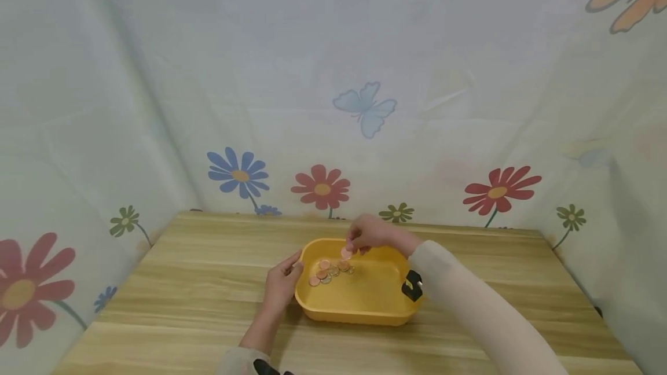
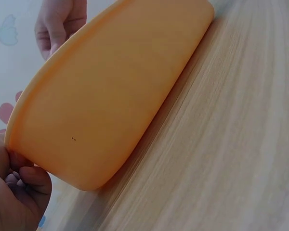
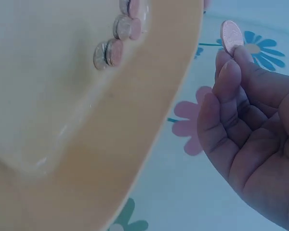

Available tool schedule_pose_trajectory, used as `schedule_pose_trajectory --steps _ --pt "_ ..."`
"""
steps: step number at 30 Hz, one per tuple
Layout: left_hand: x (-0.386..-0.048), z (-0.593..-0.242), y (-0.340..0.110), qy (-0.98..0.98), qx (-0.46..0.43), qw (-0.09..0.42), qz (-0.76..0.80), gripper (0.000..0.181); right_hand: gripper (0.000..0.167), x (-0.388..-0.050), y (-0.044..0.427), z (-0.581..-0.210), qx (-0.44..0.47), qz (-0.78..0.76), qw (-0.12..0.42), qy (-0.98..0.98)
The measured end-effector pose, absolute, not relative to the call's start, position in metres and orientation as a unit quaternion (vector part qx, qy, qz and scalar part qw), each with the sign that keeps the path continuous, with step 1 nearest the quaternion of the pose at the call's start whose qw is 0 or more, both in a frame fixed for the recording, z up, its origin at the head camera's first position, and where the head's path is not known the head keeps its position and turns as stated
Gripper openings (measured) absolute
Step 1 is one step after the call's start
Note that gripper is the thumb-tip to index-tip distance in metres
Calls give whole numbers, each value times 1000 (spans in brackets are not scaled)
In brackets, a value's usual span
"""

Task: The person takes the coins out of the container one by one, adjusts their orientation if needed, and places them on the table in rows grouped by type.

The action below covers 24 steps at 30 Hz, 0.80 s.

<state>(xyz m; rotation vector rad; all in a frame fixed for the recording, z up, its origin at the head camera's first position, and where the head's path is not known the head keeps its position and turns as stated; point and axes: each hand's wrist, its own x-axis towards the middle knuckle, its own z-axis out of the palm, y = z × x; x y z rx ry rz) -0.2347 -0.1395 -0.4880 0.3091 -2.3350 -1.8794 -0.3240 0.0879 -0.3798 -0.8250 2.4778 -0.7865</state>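
A yellow plastic tray [image 1: 365, 297] with rounded corners stands on the table. My left hand [image 1: 280, 285] grips its left rim; in the left wrist view the fingers [image 2: 36, 180] curl by the tray's outer wall [image 2: 106, 91]. Over the back part of the tray, my right hand [image 1: 371, 232] pinches a copper-coloured coin [image 1: 346, 254] between thumb and fingertips. The right wrist view shows this coin [image 3: 231, 36] held up by its lower edge, clear of the tray. Several copper and silver coins [image 1: 323, 275] lie on the tray's floor toward the left and back, some overlapping.
The wooden table [image 1: 208, 282] extends around the tray on all sides. Behind it hangs a pale cloth [image 1: 292, 103] printed with flowers and a butterfly. A black piece [image 1: 412, 286] sits by the right sleeve [image 1: 469, 300], in front of the tray's right end.
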Motion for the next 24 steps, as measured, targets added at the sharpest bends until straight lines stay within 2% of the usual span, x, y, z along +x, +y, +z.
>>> schedule_pose_trajectory --steps 15,24 --pt "-236 -487 -140 -764 101 70 -633 41 15 -307 145 -362 -257 -312 194 894" --pt "-237 -488 -139 -762 104 65 -636 42 16 -293 175 -369 -240 -352 187 885"
